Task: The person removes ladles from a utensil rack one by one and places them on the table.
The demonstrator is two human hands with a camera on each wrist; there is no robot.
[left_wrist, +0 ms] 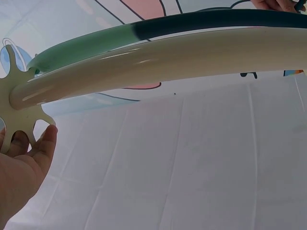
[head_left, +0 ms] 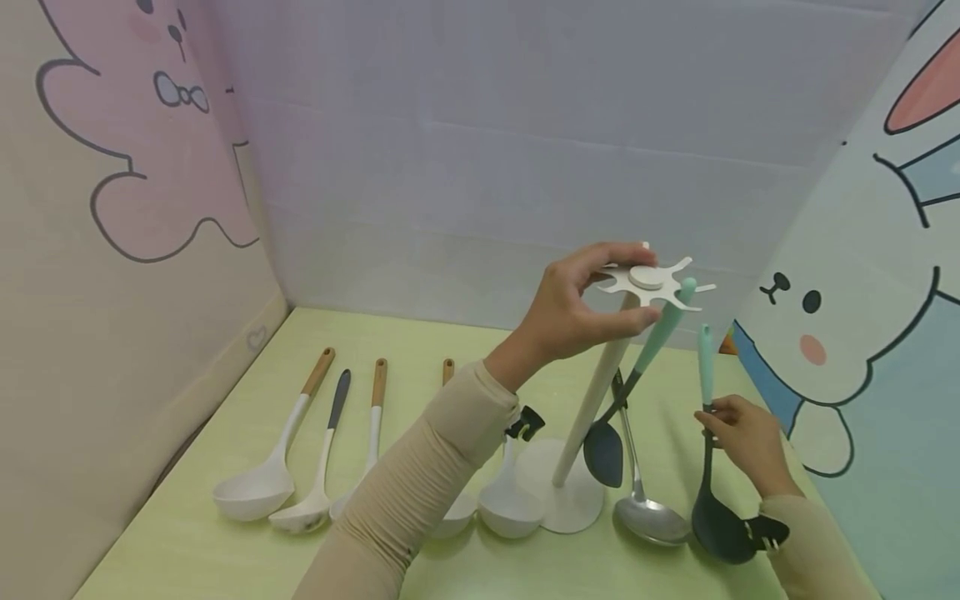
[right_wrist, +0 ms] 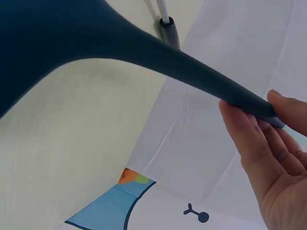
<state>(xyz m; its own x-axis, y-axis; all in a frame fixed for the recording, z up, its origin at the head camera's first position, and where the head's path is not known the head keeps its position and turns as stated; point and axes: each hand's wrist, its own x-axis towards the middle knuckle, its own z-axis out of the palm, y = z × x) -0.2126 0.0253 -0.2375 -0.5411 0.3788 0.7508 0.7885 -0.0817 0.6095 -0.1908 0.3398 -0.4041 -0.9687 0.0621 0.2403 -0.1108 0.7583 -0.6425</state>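
Observation:
My left hand (head_left: 573, 308) grips the star-shaped top (head_left: 647, 279) of a cream utensil stand, thumb on the near side and fingers behind. The stand's pole (head_left: 600, 392) leans, its top tipped to the right. From one of its prongs hangs a utensil with a mint handle (head_left: 663, 329) and a dark head (head_left: 604, 454); its exact kind is unclear. My right hand (head_left: 746, 437) pinches the dark shaft of a ladle (head_left: 720, 529), just below its mint handle, to the right of the stand. In the right wrist view, thumb and fingertips meet on that shaft (right_wrist: 211, 81).
A metal ladle (head_left: 652, 521) lies between the stand's round base (head_left: 573, 508) and the held ladle. Left of the base lie several white ladles and spoons, among them a wooden-handled ladle (head_left: 255, 496) and a grey-handled spoon (head_left: 302, 512). Cloth walls (head_left: 480, 167) enclose the table (head_left: 187, 500).

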